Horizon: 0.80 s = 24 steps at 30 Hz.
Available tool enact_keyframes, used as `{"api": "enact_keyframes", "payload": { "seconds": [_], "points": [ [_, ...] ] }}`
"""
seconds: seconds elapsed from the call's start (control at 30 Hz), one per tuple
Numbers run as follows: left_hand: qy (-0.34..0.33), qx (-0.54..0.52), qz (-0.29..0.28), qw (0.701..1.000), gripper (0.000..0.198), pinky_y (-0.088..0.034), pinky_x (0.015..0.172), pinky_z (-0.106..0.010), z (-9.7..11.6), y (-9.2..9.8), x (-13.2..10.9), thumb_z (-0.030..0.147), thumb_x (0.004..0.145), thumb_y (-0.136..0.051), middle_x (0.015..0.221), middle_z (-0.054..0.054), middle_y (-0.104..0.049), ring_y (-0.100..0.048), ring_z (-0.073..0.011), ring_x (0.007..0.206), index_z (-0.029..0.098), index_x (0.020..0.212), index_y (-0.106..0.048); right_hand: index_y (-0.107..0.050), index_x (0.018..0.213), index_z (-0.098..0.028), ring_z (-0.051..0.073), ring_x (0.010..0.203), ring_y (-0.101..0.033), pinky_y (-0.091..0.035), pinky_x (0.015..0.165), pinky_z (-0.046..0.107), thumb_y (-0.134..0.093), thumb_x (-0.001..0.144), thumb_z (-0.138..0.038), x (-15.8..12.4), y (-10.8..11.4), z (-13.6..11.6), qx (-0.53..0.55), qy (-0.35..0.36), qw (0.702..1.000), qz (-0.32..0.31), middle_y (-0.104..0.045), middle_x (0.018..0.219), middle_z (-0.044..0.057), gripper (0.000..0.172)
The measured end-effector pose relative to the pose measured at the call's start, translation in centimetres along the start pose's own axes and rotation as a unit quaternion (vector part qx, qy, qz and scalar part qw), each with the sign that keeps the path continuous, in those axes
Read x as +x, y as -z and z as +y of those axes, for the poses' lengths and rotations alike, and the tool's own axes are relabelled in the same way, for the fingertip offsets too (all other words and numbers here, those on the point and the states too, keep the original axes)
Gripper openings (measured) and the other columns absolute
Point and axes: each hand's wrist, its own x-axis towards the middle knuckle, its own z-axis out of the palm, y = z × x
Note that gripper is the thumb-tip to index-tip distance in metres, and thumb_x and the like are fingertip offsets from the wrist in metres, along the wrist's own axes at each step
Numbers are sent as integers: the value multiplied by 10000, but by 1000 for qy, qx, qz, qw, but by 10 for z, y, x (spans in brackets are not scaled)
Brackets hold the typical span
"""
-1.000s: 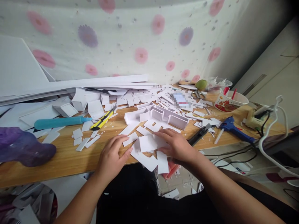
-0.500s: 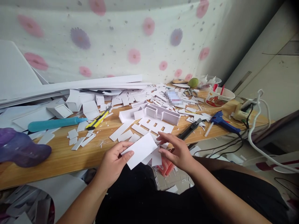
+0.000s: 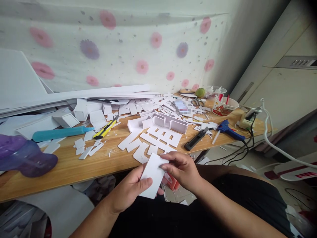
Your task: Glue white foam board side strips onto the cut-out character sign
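My left hand (image 3: 135, 185) holds a white rectangular foam board piece (image 3: 154, 175) above my lap, thumb flat on its face and fingers behind. At the piece's upper right edge, my right hand (image 3: 182, 167) pinches it between thumb and fingers. Just beyond, on the wooden table (image 3: 99, 165), lie a white panel with square cut-outs (image 3: 163, 135) and several flat white pieces. Behind that panel stands a small white walled model (image 3: 158, 120). A black utility knife (image 3: 196, 138) rests to the right, near the table edge.
A yellow utility knife (image 3: 106, 128) and a teal tube (image 3: 61, 133) lie left, beside a purple translucent object (image 3: 29, 155). To the right are a blue glue gun (image 3: 229, 130), a paper bowl (image 3: 225, 106), scissors (image 3: 198, 101) and cables. White scraps spread along the back.
The white piece has turned more upright and come closer to me. My right hand, apart from it before, now grips its upper right edge. The camera view has shifted slightly.
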Motion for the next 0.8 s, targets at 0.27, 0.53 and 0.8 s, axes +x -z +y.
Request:
{"api": "enact_keyframes", "payload": {
  "seconds": [0.27, 0.53, 0.8],
  "points": [
    [-59, 70, 173, 981, 528, -539, 745, -339, 0, 25, -19, 566, 851, -572, 1008, -136, -700, -686, -228, 796, 142, 1166, -547, -662, 978, -218, 179, 724, -662, -560, 667, 317, -608, 889, -388, 17, 25, 2, -217, 38, 975, 26, -703, 855, 54, 199],
    [-46, 405, 433, 804, 571, -484, 940, -410, 26, 127, -4, 625, 826, -456, 1111, -83, -697, -643, -297, 1051, 219, 1221, -524, -673, 995, -212, 235, 793, -620, -531, 737, 419, -597, 869, -258, 26, 60, 27, -352, 56, 934, 12, -664, 933, 99, 153],
    [6, 487, 379, 787, 459, -491, 889, -390, 43, 122, 30, 536, 815, -473, 1191, -58, -667, -623, -313, 1092, 244, 1154, -575, -635, 1211, -200, 311, 967, -575, -531, 824, 494, -709, 810, -313, 15, 39, 32, -470, 41, 872, -127, -617, 1100, 150, 424]
  ]
}}
